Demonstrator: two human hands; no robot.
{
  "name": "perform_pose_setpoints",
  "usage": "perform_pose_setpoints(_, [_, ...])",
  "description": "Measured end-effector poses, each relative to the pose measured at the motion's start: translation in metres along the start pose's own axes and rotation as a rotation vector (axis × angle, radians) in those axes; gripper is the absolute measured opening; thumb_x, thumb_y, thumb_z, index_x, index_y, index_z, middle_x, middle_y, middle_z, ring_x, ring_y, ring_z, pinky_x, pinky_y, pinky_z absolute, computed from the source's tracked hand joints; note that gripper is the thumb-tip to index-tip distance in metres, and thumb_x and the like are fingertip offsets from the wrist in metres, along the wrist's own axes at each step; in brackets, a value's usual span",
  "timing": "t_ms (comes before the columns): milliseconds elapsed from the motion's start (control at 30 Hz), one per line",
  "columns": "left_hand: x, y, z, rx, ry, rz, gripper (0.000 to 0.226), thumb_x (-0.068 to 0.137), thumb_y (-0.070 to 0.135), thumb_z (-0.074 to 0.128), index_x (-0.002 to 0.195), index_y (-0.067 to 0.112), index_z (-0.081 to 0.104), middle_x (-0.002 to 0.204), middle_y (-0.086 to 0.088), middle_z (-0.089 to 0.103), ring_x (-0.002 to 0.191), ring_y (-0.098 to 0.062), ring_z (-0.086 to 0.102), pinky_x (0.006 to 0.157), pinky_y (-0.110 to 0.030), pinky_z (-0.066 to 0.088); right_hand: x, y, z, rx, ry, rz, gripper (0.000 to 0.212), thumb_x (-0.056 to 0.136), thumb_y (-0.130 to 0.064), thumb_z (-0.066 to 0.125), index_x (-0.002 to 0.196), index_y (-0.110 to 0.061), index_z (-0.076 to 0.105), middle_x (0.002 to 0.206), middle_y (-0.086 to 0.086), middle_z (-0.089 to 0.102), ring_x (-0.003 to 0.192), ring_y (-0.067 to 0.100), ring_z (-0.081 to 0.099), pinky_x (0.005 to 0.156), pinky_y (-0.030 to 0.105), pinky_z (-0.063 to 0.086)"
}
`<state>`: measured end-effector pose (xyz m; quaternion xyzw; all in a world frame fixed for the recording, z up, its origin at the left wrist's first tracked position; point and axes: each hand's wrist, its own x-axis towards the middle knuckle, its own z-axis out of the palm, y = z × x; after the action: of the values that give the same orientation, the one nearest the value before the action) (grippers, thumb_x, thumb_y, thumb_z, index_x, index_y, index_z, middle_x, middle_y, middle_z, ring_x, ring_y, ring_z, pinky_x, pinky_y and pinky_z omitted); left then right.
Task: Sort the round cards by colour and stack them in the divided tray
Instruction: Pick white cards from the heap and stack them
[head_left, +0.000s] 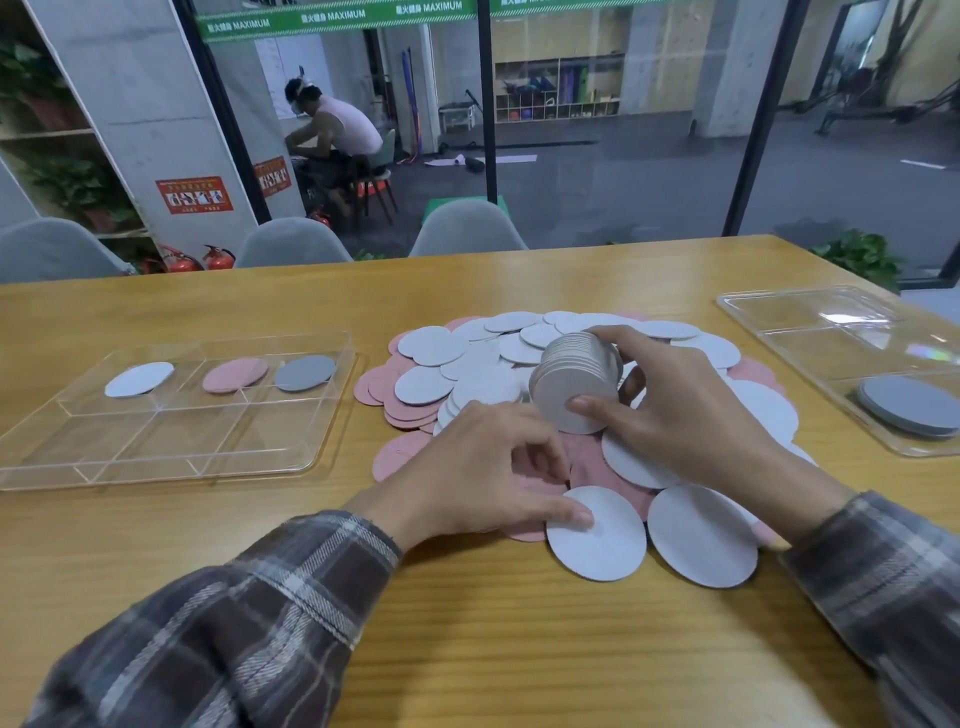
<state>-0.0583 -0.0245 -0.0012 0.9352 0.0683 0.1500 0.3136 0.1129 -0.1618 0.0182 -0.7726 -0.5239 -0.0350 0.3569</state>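
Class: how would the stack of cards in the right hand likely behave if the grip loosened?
The stack of cards, thin discs held tilted by the right hand, would probably slide apart. Being round, freed ones might roll. One hand holds it: likely light.

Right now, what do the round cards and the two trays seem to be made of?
Round cards: probably thin stiff card or foam sheet, matte; they lie flat without shine, and the stack in the right hand shows thin layered edges. Left tray and right tray: clear hard plastic, glossy; the table shows through and the right one reflects light.
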Motion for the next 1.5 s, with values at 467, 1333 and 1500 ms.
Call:
perform_pose_setpoints(467, [0.006, -0.013, -0.02, -0.208, 0.25, -0.155, 0.013, 0.084, 0.021, 0.085, 0.086, 0.025, 0.073, 0.081, 0.003, 0.074, 0.075, -0.019, 0.067, 0.071, -0.025, 0.053, 0.0, 0.005, -0.002, 0.198, -0.015, 0.103, 0.049, 0.083, -0.037, 0.082, 0.127, -0.035, 0.06, 0.105, -0.012, 0.067, 0.06, 0.014, 0.07, 0.072, 0.038, 0.058])
perform_pose_setpoints(1333, [0.006, -0.002, -0.008, -0.124, 0.503, -0.058, 0.028, 0.081, 0.028, 0.09, 0.076, 0.016, 0.065, 0.067, 0.009, 0.065, 0.063, -0.009, 0.062, 0.061, -0.015, 0.046, -0.004, -0.007, 0.001, 0.201, -0.004, 0.091, 0.05, 0.077, -0.04, 0.087, 0.121, -0.034, 0.064, 0.104, -0.011, 0.07, 0.063, 0.01, 0.069, 0.071, 0.025, 0.054])
perform_pose_setpoints(1500, [-0.001, 0.003, 0.001, 0.018, 0.089, -0.017, 0.036, 0.068, 0.052, 0.093, 0.076, 0.026, 0.07, 0.083, 0.012, 0.07, 0.079, -0.011, 0.063, 0.072, -0.028, 0.051, -0.003, -0.003, -0.001, 0.186, 0.034, 0.101, 0.049, 0.079, -0.037, 0.087, 0.122, -0.031, 0.063, 0.1, -0.009, 0.072, 0.059, 0.01, 0.069, 0.072, 0.034, 0.058])
